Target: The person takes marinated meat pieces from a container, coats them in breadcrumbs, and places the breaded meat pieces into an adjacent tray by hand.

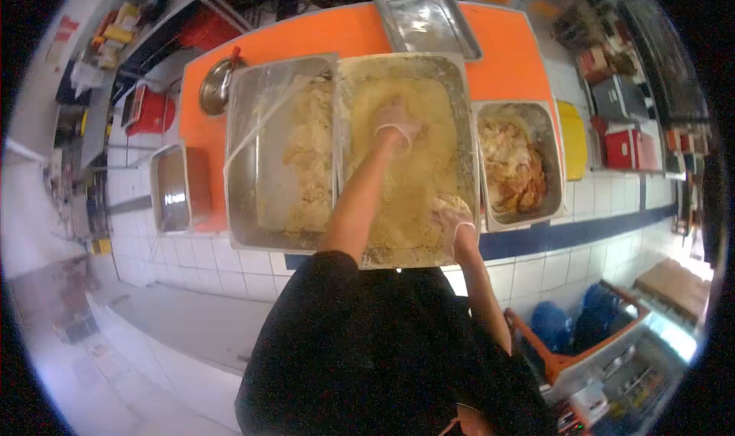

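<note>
A deep metal tray (346, 160) holds yellowish crumbs (409, 179). My left hand (396, 120), in a clear glove, lies on the crumbs in the upper middle of this tray, its fingers spread and somewhat blurred. Near the tray's lower right corner is my right hand (452, 220), also gloved. A pale, crumb-covered lump (455, 203) shows at its fingers; whether they grip it cannot be made out. Left of the crumbs, a wide metal tray (249, 195) holds pale coated pieces (310, 145). On the right, a smaller metal pan (550, 160) contains raw-looking, wet pieces (511, 168).
The trays rest on an orange tabletop (321, 32). An upturned-rim metal tray (429, 24) lies at the back, and a metal bowl (216, 88) at the back left. Another metal container (172, 187) is at the left edge. A yellow object (572, 139) stands beyond the right pan.
</note>
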A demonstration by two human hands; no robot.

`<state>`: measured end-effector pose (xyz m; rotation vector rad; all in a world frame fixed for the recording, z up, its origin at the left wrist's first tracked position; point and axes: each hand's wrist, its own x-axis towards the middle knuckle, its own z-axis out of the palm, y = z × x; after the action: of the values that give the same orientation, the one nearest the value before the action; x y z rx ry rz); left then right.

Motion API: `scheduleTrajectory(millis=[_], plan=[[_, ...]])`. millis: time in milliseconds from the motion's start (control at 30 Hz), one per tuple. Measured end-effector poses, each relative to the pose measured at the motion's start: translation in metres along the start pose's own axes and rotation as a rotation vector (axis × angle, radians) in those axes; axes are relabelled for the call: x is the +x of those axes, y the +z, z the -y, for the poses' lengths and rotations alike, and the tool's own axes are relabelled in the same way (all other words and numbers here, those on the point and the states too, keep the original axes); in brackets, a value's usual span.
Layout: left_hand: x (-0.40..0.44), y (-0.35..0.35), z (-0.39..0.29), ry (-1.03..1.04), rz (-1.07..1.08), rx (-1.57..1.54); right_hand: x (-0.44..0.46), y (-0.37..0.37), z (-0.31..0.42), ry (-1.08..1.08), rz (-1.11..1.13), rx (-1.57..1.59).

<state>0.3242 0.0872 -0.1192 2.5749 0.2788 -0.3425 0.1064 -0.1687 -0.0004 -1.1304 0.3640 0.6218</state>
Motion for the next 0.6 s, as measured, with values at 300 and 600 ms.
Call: scheduleTrajectory(millis=[300,600], plan=[[0.004,-0.014,-0.012,0.275,0.469,-0.140,-0.040,-0.004,0.016,0.120,-0.031,0.081],[-0.063,-0.036,0.004,0.176,0.364,-0.346,-0.033,0.008,0.016,-0.067,-0.059,-0.121]])
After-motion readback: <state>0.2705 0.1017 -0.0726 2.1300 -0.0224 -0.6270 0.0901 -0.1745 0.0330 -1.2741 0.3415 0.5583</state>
